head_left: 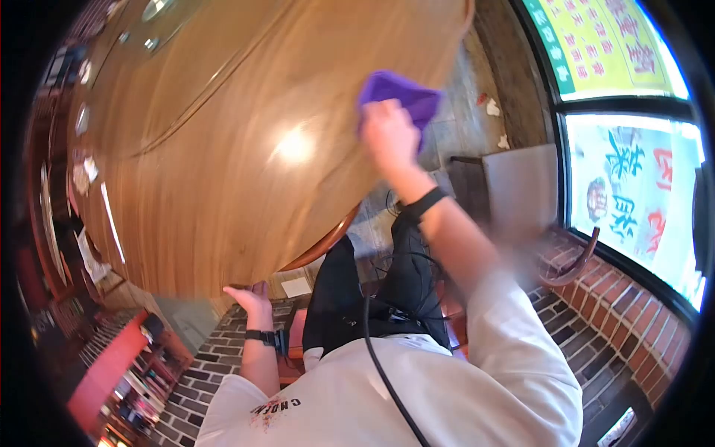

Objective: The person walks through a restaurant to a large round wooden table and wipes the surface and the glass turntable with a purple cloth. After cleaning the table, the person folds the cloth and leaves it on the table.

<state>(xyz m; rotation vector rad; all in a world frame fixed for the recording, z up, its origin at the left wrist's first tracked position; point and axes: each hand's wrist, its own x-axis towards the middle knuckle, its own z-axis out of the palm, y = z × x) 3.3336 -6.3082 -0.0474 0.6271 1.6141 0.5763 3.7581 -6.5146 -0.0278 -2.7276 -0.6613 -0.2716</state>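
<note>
A purple cloth (421,104) lies bunched under the fingers of my right hand (391,134), at the right edge of a large wooden table (223,149). The fingers press together on the cloth, and part of it hangs out past them on the right. My left hand (252,299) is at the table's near edge, lower left, with its thumb stretched out and its fingers apart. Nothing shows in it. Both wrists wear black bands.
Crumpled tissues (91,168) and small glass items (151,45) are on the table's far parts. A chair (521,179) and a window with coloured signs stand on the right. A black cable hangs over my shirt.
</note>
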